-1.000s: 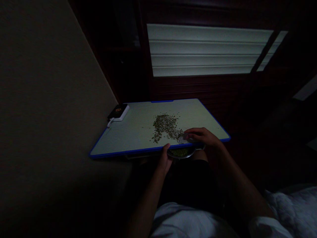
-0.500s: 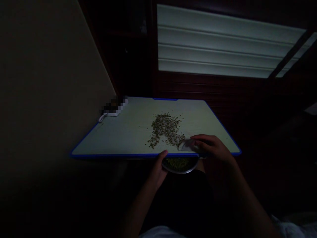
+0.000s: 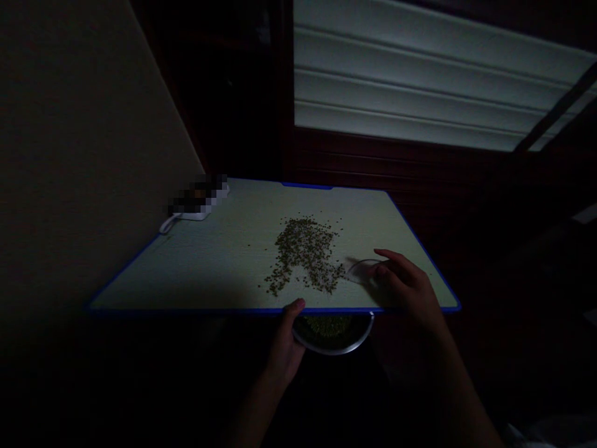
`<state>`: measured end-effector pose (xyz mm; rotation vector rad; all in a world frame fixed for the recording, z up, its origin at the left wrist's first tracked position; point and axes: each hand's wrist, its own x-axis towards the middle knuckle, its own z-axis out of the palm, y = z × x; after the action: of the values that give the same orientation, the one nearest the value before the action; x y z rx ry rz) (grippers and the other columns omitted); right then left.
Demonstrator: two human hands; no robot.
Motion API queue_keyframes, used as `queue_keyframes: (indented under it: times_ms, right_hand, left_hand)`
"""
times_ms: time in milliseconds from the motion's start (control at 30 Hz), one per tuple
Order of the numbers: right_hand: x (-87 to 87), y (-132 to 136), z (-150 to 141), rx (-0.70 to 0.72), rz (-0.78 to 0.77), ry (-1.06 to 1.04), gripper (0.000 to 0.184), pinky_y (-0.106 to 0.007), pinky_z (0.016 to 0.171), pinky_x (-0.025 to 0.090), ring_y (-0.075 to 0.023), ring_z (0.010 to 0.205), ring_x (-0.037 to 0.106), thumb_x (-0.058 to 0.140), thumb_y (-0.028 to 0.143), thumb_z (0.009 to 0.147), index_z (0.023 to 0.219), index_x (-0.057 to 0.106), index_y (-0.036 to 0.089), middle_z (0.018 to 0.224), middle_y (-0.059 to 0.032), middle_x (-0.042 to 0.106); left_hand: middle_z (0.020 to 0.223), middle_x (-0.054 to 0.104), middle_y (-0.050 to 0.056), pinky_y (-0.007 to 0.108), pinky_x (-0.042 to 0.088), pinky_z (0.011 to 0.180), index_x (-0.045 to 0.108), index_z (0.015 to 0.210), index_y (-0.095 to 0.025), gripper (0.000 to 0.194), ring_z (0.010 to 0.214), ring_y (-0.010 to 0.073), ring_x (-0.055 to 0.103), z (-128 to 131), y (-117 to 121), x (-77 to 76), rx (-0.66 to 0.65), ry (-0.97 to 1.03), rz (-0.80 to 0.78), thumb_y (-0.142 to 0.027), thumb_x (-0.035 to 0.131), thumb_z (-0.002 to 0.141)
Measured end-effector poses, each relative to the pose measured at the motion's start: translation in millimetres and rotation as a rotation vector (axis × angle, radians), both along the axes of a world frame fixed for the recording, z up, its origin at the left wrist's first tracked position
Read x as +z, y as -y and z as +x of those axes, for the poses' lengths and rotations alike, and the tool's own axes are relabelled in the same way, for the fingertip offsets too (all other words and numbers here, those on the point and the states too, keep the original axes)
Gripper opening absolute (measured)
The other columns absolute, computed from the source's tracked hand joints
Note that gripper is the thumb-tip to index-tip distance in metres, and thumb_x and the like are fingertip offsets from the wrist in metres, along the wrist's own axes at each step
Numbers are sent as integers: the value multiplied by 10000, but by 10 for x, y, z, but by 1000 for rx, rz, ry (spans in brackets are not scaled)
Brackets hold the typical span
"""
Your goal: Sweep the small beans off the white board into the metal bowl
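Observation:
Small greenish-brown grains, like dried beans or seeds, (image 3: 305,246) lie scattered over a pale board with a blue rim (image 3: 224,261). My left hand (image 3: 286,345) grips the left side of a metal bowl (image 3: 345,350) just under the board's near edge, with the thumb up by that edge. More greenish grains (image 3: 329,325) are inside the bowl, partly hidden by the board. My right hand (image 3: 405,283) is closed on a thin, clear, curved piece (image 3: 361,270), perhaps a plastic scraper or lid, held at the right side of the grains.
A white object with a looped strap (image 3: 193,214), its top blurred out, rests at the board's far left corner beside a pale wall (image 3: 93,124). Beyond the board stands dark red wooden furniture (image 3: 382,146) with light slatted panels (image 3: 396,87). The surroundings are very dark.
My right hand has moved the clear piece slightly right, away from the grains, and tilted it up. The bowl shows more below the board edge, and the view has shifted a little.

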<state>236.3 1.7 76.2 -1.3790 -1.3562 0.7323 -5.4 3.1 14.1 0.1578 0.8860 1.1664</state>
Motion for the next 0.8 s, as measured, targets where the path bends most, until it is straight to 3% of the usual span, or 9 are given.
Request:
queue_keyframes:
  times_ms: [133, 367, 600, 800]
  right_hand:
    - [19, 1, -18, -150, -3, -98, 351, -346, 807, 603, -211, 880, 759, 698, 420, 907, 1224, 685, 268, 983, -45, 808]
    - [7, 27, -20, -205, -51, -58, 289, -369, 851, 597, -236, 943, 763, 717, 399, 880, 1142, 732, 276, 1019, -58, 812]
    - [25, -31, -29, -333, -96, 131, 393, -407, 861, 583, -282, 1007, 751, 683, 483, 866, 1172, 752, 246, 1094, -89, 807]
    - [44, 7, -58, -132, -98, 156, 350, -369, 877, 591, -262, 990, 759, 716, 516, 834, 1039, 807, 246, 1088, -71, 815]
  left_hand:
    - [1070, 829, 79, 422, 590, 1006, 706, 1206, -153, 303, 1062, 263, 762, 9, 7, -45, 25, -7, -29, -184, 691, 904]
    - [1143, 811, 121, 477, 556, 1059, 719, 1184, -128, 344, 1140, 324, 734, 4, 36, -103, -29, 47, -20, -255, 736, 865]
    - [1190, 795, 110, 469, 525, 1101, 701, 1205, -192, 455, 1275, 330, 664, 11, 14, -222, 6, 65, 33, -248, 817, 769]
    - [1192, 791, 114, 520, 501, 1119, 671, 1257, -213, 533, 1287, 350, 654, 16, -22, -269, 55, 45, 73, -231, 825, 747]
